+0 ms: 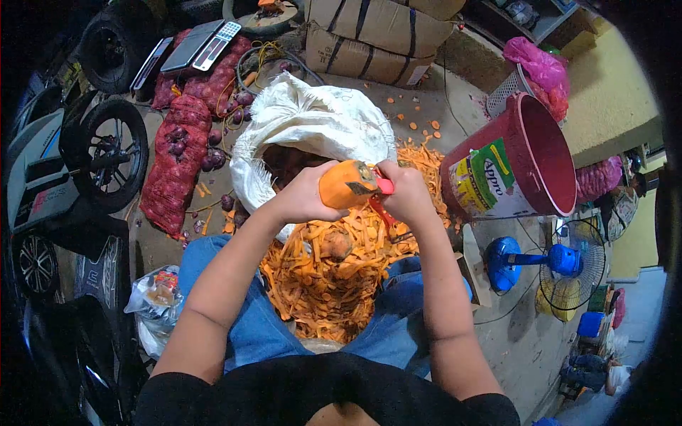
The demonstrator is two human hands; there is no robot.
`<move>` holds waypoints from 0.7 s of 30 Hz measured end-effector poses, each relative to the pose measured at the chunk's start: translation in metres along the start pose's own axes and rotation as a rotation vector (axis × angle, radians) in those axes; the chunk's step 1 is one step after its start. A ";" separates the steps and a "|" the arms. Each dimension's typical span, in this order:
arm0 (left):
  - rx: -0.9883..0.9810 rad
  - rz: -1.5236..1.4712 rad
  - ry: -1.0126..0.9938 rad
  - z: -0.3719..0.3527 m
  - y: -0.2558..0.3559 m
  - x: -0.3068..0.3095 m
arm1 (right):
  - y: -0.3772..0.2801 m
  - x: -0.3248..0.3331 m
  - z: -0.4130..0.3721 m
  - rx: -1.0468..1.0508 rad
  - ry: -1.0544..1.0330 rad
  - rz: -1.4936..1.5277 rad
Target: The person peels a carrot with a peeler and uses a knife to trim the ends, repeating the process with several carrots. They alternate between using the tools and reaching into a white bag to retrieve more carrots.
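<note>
My left hand [307, 195] is wrapped round a thick carrot [339, 186], whose dark stem end points up and to the right. Most of its visible side is bright orange, with a dark patch near the top. In my right hand [409, 197] is a red-handled peeler [384, 186], held against the carrot's right side; its blade is hidden. Below both hands, between my knees, lies a heap of orange peelings [320, 284]. A rougher, browner carrot [337, 245] rests on that heap. Just beyond my hands stands an open white woven sack [312, 121], its inside dark.
To the right are a dark red bucket [522, 142] and a blue fan [503, 264]. Red net bags of onions [176, 174] lie at left beside a motorbike wheel [114, 155]. A scale [202, 46] rests on another bag. Strapped cardboard boxes [376, 42] stand at the back.
</note>
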State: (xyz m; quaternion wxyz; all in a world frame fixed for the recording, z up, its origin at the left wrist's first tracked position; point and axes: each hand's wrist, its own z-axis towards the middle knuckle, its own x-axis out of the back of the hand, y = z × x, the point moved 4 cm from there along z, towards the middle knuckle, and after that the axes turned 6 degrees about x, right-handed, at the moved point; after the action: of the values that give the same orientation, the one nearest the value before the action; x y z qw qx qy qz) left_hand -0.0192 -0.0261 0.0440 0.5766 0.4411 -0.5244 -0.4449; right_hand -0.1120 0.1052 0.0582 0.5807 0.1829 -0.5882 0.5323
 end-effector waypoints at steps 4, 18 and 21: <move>0.010 0.109 0.048 -0.002 0.001 0.001 | 0.006 -0.005 0.003 -0.002 0.017 0.033; -0.160 0.295 -0.100 -0.013 0.019 -0.003 | 0.025 -0.043 0.017 -0.210 -0.070 0.202; -0.300 0.381 -0.300 -0.030 0.046 -0.044 | 0.055 -0.097 0.011 -0.367 -0.105 0.164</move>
State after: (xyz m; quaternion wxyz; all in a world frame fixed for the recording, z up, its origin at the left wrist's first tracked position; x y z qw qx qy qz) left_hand 0.0107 0.0277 0.0780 0.6246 0.1737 -0.6054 -0.4617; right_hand -0.1381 0.0777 -0.0468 0.5276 0.0533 -0.7177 0.4513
